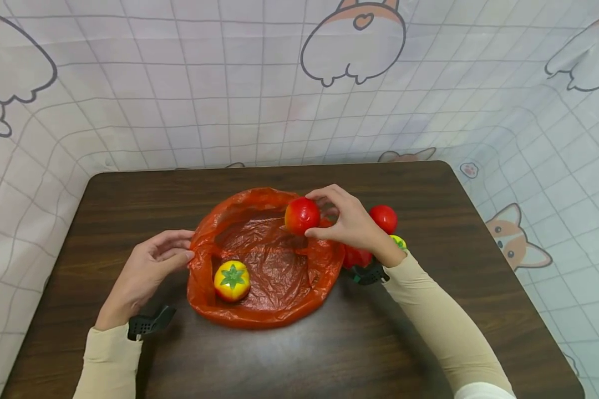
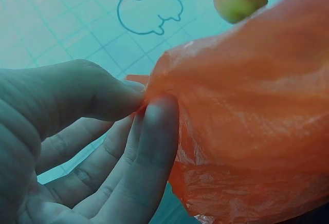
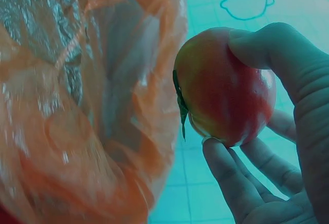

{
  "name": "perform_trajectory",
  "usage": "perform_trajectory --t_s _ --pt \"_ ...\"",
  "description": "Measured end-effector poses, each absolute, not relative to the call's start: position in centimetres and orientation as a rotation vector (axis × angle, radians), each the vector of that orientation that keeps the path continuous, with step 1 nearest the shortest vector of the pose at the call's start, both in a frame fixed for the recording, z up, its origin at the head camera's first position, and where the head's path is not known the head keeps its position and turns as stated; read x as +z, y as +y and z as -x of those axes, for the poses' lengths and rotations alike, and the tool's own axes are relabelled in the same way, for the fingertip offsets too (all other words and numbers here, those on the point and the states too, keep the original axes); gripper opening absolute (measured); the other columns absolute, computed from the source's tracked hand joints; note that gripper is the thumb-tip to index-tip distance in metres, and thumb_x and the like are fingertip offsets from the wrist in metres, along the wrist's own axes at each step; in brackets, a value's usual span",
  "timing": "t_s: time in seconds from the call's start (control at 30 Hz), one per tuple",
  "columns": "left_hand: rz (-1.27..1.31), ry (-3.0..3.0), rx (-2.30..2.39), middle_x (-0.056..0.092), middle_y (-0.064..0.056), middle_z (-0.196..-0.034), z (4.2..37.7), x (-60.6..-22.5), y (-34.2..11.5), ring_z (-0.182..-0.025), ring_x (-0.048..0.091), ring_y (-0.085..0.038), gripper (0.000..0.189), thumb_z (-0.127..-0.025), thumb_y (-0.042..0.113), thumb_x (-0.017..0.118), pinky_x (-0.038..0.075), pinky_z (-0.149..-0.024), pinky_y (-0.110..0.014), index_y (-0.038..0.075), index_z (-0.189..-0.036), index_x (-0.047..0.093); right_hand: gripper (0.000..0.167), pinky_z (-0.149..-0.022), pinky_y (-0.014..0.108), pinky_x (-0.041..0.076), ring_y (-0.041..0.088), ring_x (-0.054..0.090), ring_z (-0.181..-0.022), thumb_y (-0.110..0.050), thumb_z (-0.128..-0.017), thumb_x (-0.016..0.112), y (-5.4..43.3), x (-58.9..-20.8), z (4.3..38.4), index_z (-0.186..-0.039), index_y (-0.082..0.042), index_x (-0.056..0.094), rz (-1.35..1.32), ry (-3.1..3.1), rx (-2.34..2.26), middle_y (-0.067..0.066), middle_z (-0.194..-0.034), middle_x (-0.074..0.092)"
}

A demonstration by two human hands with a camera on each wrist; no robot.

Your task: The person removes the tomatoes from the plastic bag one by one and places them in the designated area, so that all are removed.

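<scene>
An orange-red plastic bag [image 1: 259,318] stands with its mouth spread wide on the table. Inside it, at the near left, lies a yellow-and-red tomato [image 1: 232,281] with a green star-shaped leaf top. My left hand [image 1: 152,271] pinches the bag's left rim between thumb and fingers, and the left wrist view shows the film [image 2: 247,116] drawn up from that pinch. Between thumb and fingertips, my right hand [image 1: 346,221] grips a glossy red tomato [image 3: 226,88] over the bag's far right side. Green leaves hang from the tomato's side in the right wrist view.
Right of the bag, partly behind my right wrist, are a red round fruit [image 1: 383,219], a red piece [image 1: 355,256] and a bit of yellow-green [image 1: 398,241]. The dark wooden table [image 1: 454,221] ends at a gridded white cloth backdrop [image 1: 279,111].
</scene>
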State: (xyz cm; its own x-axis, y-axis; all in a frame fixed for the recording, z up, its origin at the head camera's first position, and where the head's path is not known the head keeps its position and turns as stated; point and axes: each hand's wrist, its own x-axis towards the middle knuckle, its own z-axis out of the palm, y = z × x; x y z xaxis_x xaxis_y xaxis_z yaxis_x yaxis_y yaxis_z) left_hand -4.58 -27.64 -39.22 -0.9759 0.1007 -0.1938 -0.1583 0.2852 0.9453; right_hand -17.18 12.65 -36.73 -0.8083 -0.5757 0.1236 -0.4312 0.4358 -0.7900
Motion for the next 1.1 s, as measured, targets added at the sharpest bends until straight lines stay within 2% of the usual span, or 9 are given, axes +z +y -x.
perform_trajectory --t_s 0.3,0.53,0.9,1.1 --pt "0.064 2.355 1.739 0.069 0.007 -0.117 4.7 -39.2 -27.5 -0.103 0.074 -0.004 0.049 -0.1 0.031 0.07 0.06 -0.089 -0.017 0.012 -0.142 0.056 0.063 -0.094 0.052 0.063 0.019 0.064 -0.113 -0.022 -0.08 0.09 15.0 -36.3 17.7 -0.134 -0.015 0.059 0.839 2.558 -1.347 0.003 -0.129 0.06" --pt "0.061 2.364 1.742 0.07 0.008 -0.116 4.6 -39.1 -27.4 -0.103 0.074 -0.003 0.048 -0.1 0.03 0.069 0.06 -0.089 -0.016 0.011 -0.142 0.056 0.065 -0.097 0.048 0.062 0.022 0.064 -0.115 -0.024 -0.08 0.09 16.8 -36.1 17.7 -0.135 -0.015 0.058 0.761 2.632 -1.301 0.005 -0.132 0.06" --pt "0.076 2.395 1.711 0.069 0.01 -0.117 4.6 -39.0 -27.1 -0.103 0.073 -0.001 0.049 -0.1 0.031 0.07 0.059 -0.088 -0.015 0.011 -0.142 0.056 0.064 -0.099 0.05 0.06 0.022 0.065 -0.114 -0.021 -0.082 0.089 19.7 -35.8 18.0 -0.136 -0.013 0.057 0.698 2.694 -1.322 0.006 -0.132 0.061" --pt "0.071 2.39 1.712 0.069 0.01 -0.116 4.5 -39.0 -27.1 -0.102 0.073 -0.002 0.048 -0.1 0.029 0.069 0.06 -0.088 -0.016 0.011 -0.142 0.056 0.065 -0.101 0.044 0.06 0.019 0.064 -0.115 -0.021 -0.082 0.089 20.9 -35.7 18.0 -0.137 -0.015 0.056 0.623 2.708 -1.326 0.004 -0.132 0.06"
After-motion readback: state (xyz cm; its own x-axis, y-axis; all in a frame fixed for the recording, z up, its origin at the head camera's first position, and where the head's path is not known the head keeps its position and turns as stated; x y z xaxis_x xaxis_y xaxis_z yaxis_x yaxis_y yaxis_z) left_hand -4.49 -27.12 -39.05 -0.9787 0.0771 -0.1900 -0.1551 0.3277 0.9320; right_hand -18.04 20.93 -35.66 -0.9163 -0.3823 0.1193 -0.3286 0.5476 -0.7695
